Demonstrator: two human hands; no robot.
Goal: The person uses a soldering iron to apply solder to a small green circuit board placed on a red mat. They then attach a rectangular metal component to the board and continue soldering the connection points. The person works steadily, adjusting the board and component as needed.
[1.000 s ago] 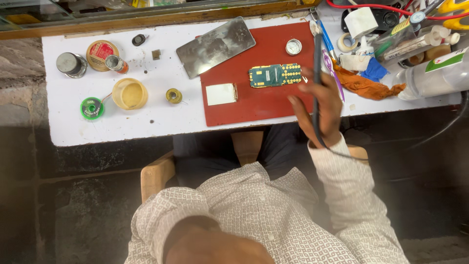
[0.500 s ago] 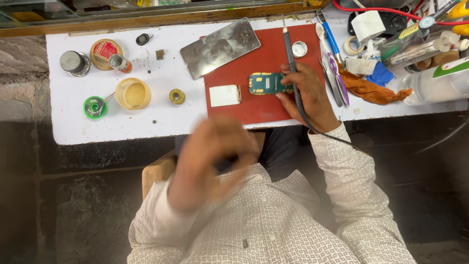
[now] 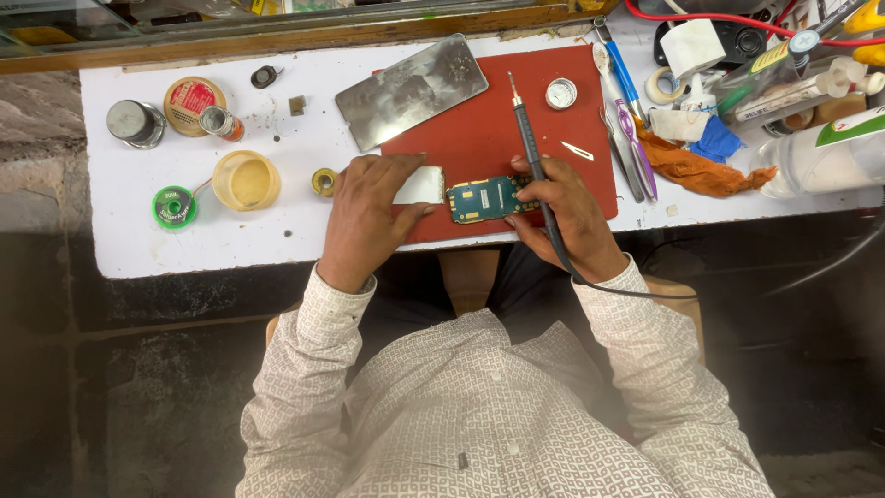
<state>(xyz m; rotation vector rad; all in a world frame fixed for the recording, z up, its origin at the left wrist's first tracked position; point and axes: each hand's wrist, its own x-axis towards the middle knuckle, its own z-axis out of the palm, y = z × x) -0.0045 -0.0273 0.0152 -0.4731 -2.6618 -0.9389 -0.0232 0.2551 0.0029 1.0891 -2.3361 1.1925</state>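
Head view: a person sits at a white bench [image 3: 240, 244] with both hands over a red mat [image 3: 479, 138].
Right hand [image 3: 562, 217]: closed in a pen grip on a soldering iron [image 3: 530, 148]; the tip points away from the body, clear of the work, and the cord runs back past the wrist.
Left hand [image 3: 369, 217]: fingers loosely spread, palm down on the mat, fingertips on a small white pad [image 3: 419, 184]; it grips nothing.
Circuit board [image 3: 484, 198]: lies flat between the two hands, touching the right hand's fingers, just beside the left thumb.
Doing it well: I judge the board needs pinning by its edge with the left fingers before the tip swings down, wrist rested on the mat.
Near the left hand: solder spool [image 3: 175, 207] and yellow pot [image 3: 246, 180], beyond its knuckles.
Risk: cord drag could shift the board.
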